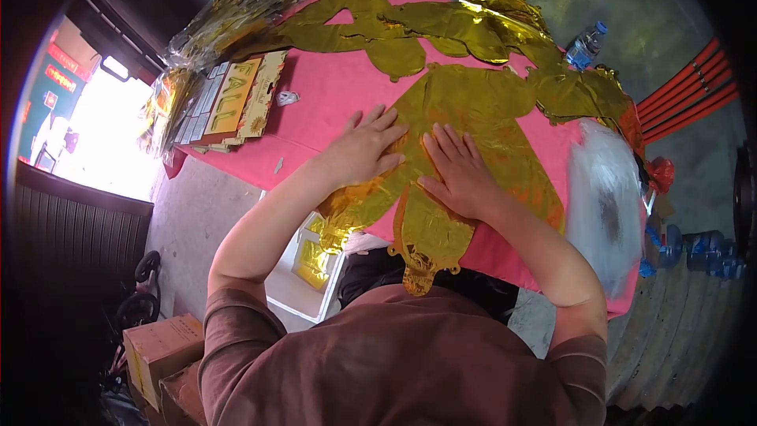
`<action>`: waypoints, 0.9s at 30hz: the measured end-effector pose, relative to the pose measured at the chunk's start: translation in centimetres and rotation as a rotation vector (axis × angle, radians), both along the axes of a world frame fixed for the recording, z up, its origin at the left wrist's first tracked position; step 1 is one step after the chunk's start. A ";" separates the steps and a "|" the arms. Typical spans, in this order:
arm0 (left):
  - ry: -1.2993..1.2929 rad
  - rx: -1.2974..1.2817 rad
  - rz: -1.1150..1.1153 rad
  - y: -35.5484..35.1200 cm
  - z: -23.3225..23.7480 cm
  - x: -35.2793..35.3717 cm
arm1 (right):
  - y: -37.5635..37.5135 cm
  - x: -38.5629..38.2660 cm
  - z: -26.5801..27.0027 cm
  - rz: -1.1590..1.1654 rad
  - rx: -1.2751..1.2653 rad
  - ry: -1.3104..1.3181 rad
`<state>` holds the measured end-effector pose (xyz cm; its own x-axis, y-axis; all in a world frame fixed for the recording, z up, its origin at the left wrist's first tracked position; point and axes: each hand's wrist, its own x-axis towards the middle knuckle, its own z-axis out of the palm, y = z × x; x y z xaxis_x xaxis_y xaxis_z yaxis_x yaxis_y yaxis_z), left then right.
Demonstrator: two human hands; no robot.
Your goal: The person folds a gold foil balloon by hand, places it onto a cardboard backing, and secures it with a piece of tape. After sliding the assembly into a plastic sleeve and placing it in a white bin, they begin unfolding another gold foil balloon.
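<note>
A large flat gold foil balloon [481,102] lies spread over the pink-covered table, its lower end hanging past the near edge. My left hand [364,148] rests on its left part with the fingers spread. Near the middle, my right hand [460,173] presses flat on the same foil, fingers apart. Neither hand grips anything. More deflated gold foil balloons [347,20] lie along the far side of the table, some overlapping. Others [579,95] sit at the right, touching or close to the one under my hands.
Printed cards marked FALL [236,95] and plastic-wrapped packs [229,20] lie at the left. Clear plastic bags [605,205] cover the right edge. A water bottle [587,46] stands at the back right. Below are a white foam box [303,288] and cardboard boxes [162,351].
</note>
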<state>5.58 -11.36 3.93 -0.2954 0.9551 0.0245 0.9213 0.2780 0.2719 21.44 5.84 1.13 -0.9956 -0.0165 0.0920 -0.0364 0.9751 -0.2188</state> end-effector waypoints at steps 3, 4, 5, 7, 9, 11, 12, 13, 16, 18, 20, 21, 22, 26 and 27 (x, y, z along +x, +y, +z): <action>-0.038 0.029 -0.028 2.0 1.3 -0.8 | 0.0 -0.1 -0.1 0.002 -0.007 -0.005; -0.076 0.067 -0.056 2.9 1.4 -1.3 | -0.1 -0.1 0.0 0.010 -0.010 -0.010; -0.080 0.066 -0.047 3.8 1.0 -1.6 | -0.1 -0.1 0.1 0.004 0.004 -0.018; -0.091 0.208 -0.097 5.6 -0.4 -2.2 | -0.1 -0.2 0.2 0.003 0.022 -0.025; -0.060 0.262 -0.122 7.1 -1.4 -2.6 | -0.1 -0.2 0.1 -0.005 0.005 -0.008; -0.030 0.313 -0.150 8.3 -2.2 -2.8 | -0.1 -0.2 0.1 -0.007 0.007 -0.006; -0.047 0.314 -0.156 8.7 -2.5 -2.8 | -0.1 -0.2 0.1 -0.007 0.008 -0.004; -0.065 0.316 -0.160 8.9 -2.9 -2.7 | 0.0 -0.2 0.1 -0.004 0.007 -0.007; 0.014 0.447 -0.173 8.7 -4.3 -2.7 | 0.2 -0.1 0.3 0.010 0.003 -0.011; 0.002 0.446 -0.152 8.7 -4.3 -2.7 | 0.3 0.0 0.3 0.021 0.000 0.012; -0.007 0.447 -0.139 8.7 -4.4 -2.7 | 0.1 0.0 0.3 0.022 -0.013 0.010; -0.011 0.446 -0.138 8.6 -4.4 -2.8 | 0.1 0.0 0.4 0.018 -0.021 0.011; -0.012 0.448 -0.144 8.7 -4.3 -2.9 | 0.1 0.0 0.4 0.010 -0.015 0.022; 0.008 0.403 -0.145 9.6 -4.1 -3.5 | 0.0 0.0 -0.3 -0.005 -0.003 0.006; 0.025 0.402 -0.128 9.9 -4.1 -3.7 | -0.1 0.0 -0.3 0.000 -0.010 0.009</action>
<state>1.91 -1.48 -0.18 -0.1700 0.8969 0.4083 0.9492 0.0377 0.3125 21.43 5.74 0.83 -0.9948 -0.0159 0.1007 -0.0386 0.9728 -0.2283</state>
